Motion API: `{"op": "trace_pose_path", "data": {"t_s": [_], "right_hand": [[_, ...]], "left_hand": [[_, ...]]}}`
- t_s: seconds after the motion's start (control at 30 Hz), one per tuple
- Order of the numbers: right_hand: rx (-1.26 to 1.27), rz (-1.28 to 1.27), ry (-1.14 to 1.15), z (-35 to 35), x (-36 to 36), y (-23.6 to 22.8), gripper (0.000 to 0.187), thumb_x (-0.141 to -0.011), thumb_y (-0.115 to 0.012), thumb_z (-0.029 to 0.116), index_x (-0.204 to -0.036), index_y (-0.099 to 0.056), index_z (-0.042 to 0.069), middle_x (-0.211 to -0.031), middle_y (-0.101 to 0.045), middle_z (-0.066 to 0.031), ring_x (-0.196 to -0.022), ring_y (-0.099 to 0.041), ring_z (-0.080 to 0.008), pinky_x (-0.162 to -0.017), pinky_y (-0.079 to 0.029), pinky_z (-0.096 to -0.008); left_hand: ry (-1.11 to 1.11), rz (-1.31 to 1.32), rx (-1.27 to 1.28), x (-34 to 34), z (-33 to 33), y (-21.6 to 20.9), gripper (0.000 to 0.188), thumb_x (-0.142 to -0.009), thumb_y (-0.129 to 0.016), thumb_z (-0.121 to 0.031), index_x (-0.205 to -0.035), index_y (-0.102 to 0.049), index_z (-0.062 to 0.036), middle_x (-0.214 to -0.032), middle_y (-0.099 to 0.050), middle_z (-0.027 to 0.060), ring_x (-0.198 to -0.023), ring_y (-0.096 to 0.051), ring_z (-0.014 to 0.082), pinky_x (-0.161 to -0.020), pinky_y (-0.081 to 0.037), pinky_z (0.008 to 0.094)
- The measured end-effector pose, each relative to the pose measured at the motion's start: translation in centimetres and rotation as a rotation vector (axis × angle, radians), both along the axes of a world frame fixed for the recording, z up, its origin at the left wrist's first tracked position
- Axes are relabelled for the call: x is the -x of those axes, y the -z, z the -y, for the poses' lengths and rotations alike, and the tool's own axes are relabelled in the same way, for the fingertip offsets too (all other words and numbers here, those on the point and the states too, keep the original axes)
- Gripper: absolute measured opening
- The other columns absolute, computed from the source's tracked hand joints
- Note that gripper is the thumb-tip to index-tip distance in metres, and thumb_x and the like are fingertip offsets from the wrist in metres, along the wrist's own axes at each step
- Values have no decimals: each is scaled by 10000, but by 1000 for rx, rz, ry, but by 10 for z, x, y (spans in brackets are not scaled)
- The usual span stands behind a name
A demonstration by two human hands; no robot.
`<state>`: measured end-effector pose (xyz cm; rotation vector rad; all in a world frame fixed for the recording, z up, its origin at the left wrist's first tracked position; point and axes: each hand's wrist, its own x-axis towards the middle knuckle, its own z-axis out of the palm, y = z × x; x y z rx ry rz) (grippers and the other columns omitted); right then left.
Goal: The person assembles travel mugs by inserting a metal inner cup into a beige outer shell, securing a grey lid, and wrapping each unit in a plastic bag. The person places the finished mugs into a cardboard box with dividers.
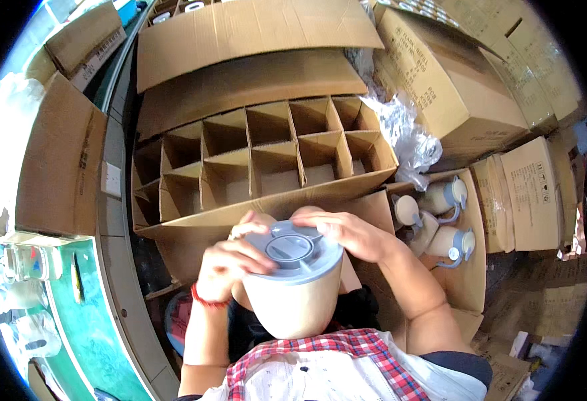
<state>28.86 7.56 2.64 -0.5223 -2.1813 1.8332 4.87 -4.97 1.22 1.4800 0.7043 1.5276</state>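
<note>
A beige, tapering jug-like vessel (292, 304) is close in front of my body, its wide grey-blue round cover (310, 269) facing up. A round disc with a raised bar sits in the middle of that cover. My left hand (230, 260), with a red cord at the wrist, curls its fingers over the cover's left side; they are slightly blurred. Around the far right of the rim bends my right hand (353, 232), its fingers along the edge. Both hands press on the vessel, whose lower end is near my checked shirt.
Ahead stands an open carton (273, 200) with cardboard dividers. At the right, another open box (475, 281) holds several beige jugs (448, 242) with grey handles. Clear plastic wrap (407, 137) lies between cartons. A green-topped bench (89, 314) runs along the left.
</note>
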Motion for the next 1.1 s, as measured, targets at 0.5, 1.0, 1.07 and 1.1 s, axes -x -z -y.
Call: {"op": "trace_pose_path", "data": {"t_s": [0.5,1.0,1.07,1.1], "right_hand": [[1205,-342,-379,-24,75,45,658,-934,-498,460,-1297,-507,-88,-1312,-556,-183,-1248,-509,-268,-1112,-349,-368],[531,-92,-62,-16,30,-1,488,-1005,-481,360,-1275,-579,-33,-1223,-627,-120,-1132,-566,-163,-1009,-411,-291],[572,-88,-65,-17,32,2,478,-1002,-485,361,-1258,-592,-28,-1221,-628,-119,-1128,-567,-162,-1004,-413,-293],[592,-82,-75,-18,34,3,474,-1001,-487,362,-1250,-598,-26,-1219,-629,-118,-1126,-568,-162,-1001,-415,-294]], "left_hand": [[-430,-843,35,-68,-10,-90,103,-777,-733,-150,-862,-725,-92,-956,-707,11,-1000,-628,210,-1028,-385,432],[-18,-104,80,4,-8,-30,312,-876,-637,-316,-933,-733,-25,-955,-709,121,-1049,-615,308,-1072,-307,531],[-215,-381,59,-13,-1,-60,340,-834,-667,-338,-978,-719,-35,-993,-696,114,-1022,-627,272,-1047,-351,506],[-281,-503,40,-22,2,-73,302,-845,-656,-315,-962,-725,-46,-969,-701,79,-1002,-629,260,-1031,-368,483]]}}
